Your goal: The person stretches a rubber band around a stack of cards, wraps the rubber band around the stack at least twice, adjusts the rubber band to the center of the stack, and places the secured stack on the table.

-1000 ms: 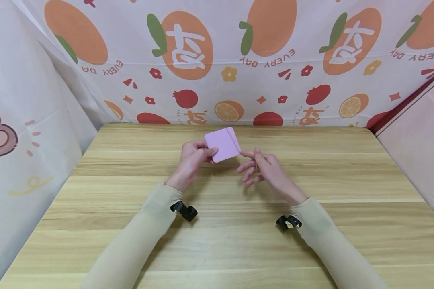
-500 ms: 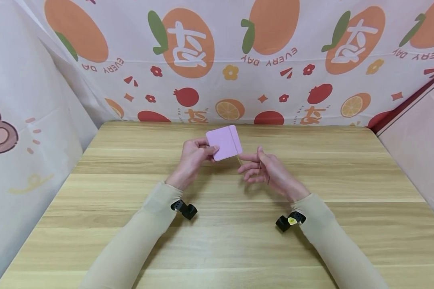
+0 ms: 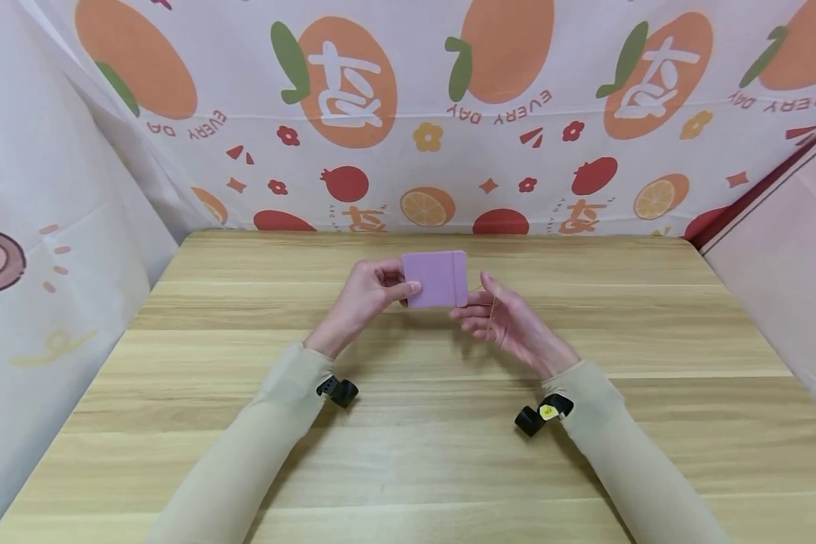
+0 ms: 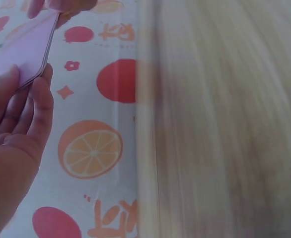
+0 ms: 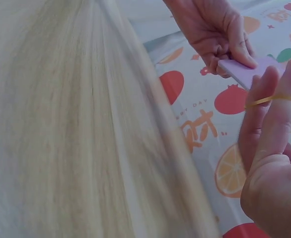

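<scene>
My left hand (image 3: 370,291) pinches the left side of a thin lilac square (image 3: 435,273), thumb on its face and fingers behind. The square has rounded corners and a line running down near its right edge; its left wrist view shows layered edges. My right hand (image 3: 517,329) is beside its lower right corner, palm turned up, fingers extended and fingertips right at that corner. A thin yellow rubber band (image 5: 265,100) is looped across the fingers of the right hand, and part of it is hidden behind them.
Both hands are above a wooden table (image 3: 408,453), near its far edge. Behind it hangs a white curtain (image 3: 245,91) printed with fruit. Small black cameras (image 3: 530,420) are strapped at both wrists.
The lilac square has turned level and shifted slightly right and down with my left hand. My right hand has turned its palm up, with fingers closer under the square's corner.
</scene>
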{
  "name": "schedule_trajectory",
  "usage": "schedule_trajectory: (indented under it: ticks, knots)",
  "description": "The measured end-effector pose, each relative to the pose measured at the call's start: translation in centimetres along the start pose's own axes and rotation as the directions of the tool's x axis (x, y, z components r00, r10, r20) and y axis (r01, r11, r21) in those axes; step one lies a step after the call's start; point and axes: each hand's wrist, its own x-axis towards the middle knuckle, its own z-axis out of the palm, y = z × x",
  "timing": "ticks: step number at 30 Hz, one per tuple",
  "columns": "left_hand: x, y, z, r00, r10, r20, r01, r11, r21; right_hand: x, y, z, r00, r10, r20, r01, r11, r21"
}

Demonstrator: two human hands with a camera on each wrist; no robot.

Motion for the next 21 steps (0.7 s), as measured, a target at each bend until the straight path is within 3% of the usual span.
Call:
schedule_trajectory:
  ticks: [5, 12, 21]
  knots:
    - [-0.04, -0.33, -0.11, 0.995, 0.077, 0.067, -0.084, 0.990, 0.114, 0.17, 0.27, -0.37, 1.000, 0.018, 0.013, -0.018, 1.000, -0.020]
    - [-0.20, -0.61, -0.23, 0.983, 0.138, 0.123, -0.165, 0.953, 0.253, 0.34, 0.37, -0.48, 0.999, 0.048, 0.027, -0.047, 0.999, -0.012]
    - [-0.27, -0.39, -0.14, 0.948, 0.237, 0.214, -0.306, 0.865, 0.398, 0.21, 0.43, -0.09, 0.996, 0.071, 0.053, -0.071, 0.997, -0.015]
